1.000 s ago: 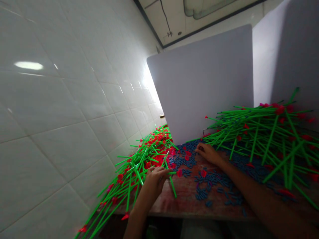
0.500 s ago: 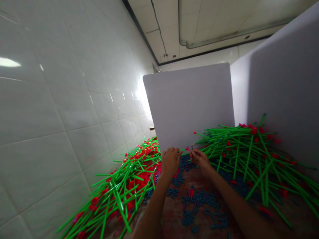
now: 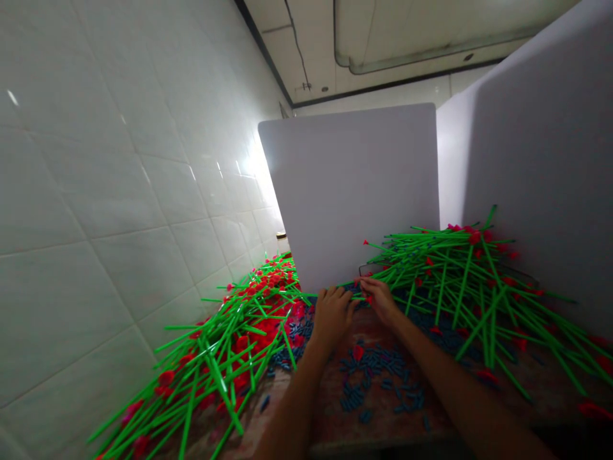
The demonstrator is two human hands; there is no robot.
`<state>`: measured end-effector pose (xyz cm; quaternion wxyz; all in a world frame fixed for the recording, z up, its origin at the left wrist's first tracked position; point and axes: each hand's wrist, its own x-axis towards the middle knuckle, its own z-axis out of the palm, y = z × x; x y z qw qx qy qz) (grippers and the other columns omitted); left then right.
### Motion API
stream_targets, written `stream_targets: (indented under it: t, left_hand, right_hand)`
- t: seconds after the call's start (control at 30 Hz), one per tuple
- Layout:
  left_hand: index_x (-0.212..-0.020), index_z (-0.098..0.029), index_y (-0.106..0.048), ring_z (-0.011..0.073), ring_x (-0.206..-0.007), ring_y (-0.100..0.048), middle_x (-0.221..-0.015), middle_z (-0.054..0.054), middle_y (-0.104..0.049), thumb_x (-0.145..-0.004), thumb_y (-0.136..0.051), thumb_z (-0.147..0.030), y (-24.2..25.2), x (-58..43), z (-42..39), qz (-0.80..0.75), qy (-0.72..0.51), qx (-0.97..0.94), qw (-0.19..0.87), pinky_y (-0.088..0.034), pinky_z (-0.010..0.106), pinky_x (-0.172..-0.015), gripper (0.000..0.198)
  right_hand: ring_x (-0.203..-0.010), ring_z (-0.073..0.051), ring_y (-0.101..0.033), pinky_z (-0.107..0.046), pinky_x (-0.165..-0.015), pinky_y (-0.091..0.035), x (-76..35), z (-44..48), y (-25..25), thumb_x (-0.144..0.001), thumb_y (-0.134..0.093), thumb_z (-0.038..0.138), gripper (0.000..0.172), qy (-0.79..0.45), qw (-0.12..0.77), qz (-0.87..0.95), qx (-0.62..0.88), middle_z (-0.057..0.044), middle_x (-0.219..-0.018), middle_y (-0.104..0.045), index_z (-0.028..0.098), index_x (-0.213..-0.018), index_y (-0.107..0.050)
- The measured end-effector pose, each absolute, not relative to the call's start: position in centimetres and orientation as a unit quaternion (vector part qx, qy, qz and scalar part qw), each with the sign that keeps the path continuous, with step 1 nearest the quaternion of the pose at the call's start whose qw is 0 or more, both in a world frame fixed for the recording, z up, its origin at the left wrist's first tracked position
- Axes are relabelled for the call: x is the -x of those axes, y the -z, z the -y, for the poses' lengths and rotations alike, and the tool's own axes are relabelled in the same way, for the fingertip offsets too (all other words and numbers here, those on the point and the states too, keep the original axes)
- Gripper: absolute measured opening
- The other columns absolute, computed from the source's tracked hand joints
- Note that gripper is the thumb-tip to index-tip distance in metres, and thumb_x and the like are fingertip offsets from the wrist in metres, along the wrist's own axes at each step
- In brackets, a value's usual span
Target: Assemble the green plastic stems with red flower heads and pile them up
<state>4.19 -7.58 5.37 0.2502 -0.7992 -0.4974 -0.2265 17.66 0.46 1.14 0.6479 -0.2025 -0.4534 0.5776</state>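
My left hand [image 3: 331, 317] is closed around a thin green stick near the foot of the pale panel. The stick's end, with a red cup-shaped tip [image 3: 368, 299], points right toward my other hand. My right hand [image 3: 380, 299] is beside it, its fingers pinched together. A bit of red shows at those fingertips, but what they grip is too small to make out. Below both hands, small dark blue cylindrical pieces [image 3: 376, 362] lie scattered on the worn reddish-brown tabletop [image 3: 325, 418], with one loose red cup [image 3: 358, 352] among them.
A heap of green sticks and red cups [image 3: 258, 329] lies on the left along the white tiled wall [image 3: 115, 268]. Another heap of green sticks [image 3: 445, 275] rises on the right. Pale upright panels [image 3: 359, 185] stand behind and right. A jar [image 3: 281, 241] stands at back left.
My left hand has moved slightly down, and the stick's red tip now sits below my right fingertips instead of left of them. The whole view has shifted a little.
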Motion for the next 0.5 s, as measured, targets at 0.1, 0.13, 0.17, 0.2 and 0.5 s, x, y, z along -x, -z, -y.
stream_targets:
  t: [0.1,0.13,0.17,0.2,0.5]
  left_hand:
    - [-0.092,-0.021,-0.064,0.0209,-0.086,-0.055,-0.086,0.007,-0.065,-0.091,-0.038,-0.039,-4.6,-5.1,7.7,0.488,0.204,0.821,0.213,-0.033,0.031,-0.073,0.031]
    - [-0.093,-0.021,-0.064,0.0204,-0.082,-0.057,-0.084,0.007,-0.065,-0.092,-0.038,-0.04,-4.4,-5.3,7.8,0.489,0.199,0.826,0.198,-0.033,0.03,-0.069,0.033]
    - [-0.093,-0.021,-0.065,0.0199,-0.079,-0.058,-0.082,0.008,-0.066,-0.092,-0.037,-0.041,-4.2,-5.5,7.8,0.489,0.196,0.83,0.185,-0.032,0.029,-0.066,0.034]
    - [-0.093,-0.021,-0.065,0.0195,-0.076,-0.058,-0.081,0.008,-0.066,-0.092,-0.036,-0.042,-4.1,-5.7,7.8,0.487,0.196,0.833,0.175,-0.031,0.028,-0.064,0.036]
    - [-0.081,-0.02,-0.064,0.0193,-0.073,-0.061,-0.079,0.008,-0.068,-0.09,-0.036,-0.045,-4.2,-6.4,8.1,0.487,0.192,0.836,0.167,-0.029,0.026,-0.059,0.039]
  right_hand:
    - [-0.045,-0.005,-0.032,-0.019,-0.043,-0.023,-17.8,-0.5,-1.0,-0.056,-0.071,0.028,0.028,-0.612,0.625,0.448,0.184,0.003,-0.059,-0.052,0.015,-0.08,-0.07]
    - [-0.042,-0.003,-0.028,-0.019,-0.041,-0.021,-18.0,-0.6,-0.9,-0.057,-0.071,0.029,0.03,-0.632,0.613,0.442,0.172,0.003,-0.062,-0.053,0.016,-0.084,-0.07]
    - [-0.041,-0.002,-0.023,-0.019,-0.039,-0.018,-18.2,-0.7,-0.8,-0.06,-0.07,0.029,0.031,-0.65,0.602,0.437,0.159,0.003,-0.065,-0.054,0.017,-0.088,-0.069]
    - [-0.039,-0.002,-0.019,-0.019,-0.038,-0.015,-18.5,-0.8,-0.7,-0.062,-0.07,0.03,0.032,-0.664,0.593,0.431,0.148,0.003,-0.068,-0.055,0.018,-0.092,-0.068]
    - [-0.034,-0.001,-0.019,-0.019,-0.033,-0.011,-19.2,-1.9,-0.5,-0.064,-0.071,0.036,0.036,-0.612,0.644,0.418,0.19,0.005,-0.06,-0.051,0.016,-0.093,-0.065]
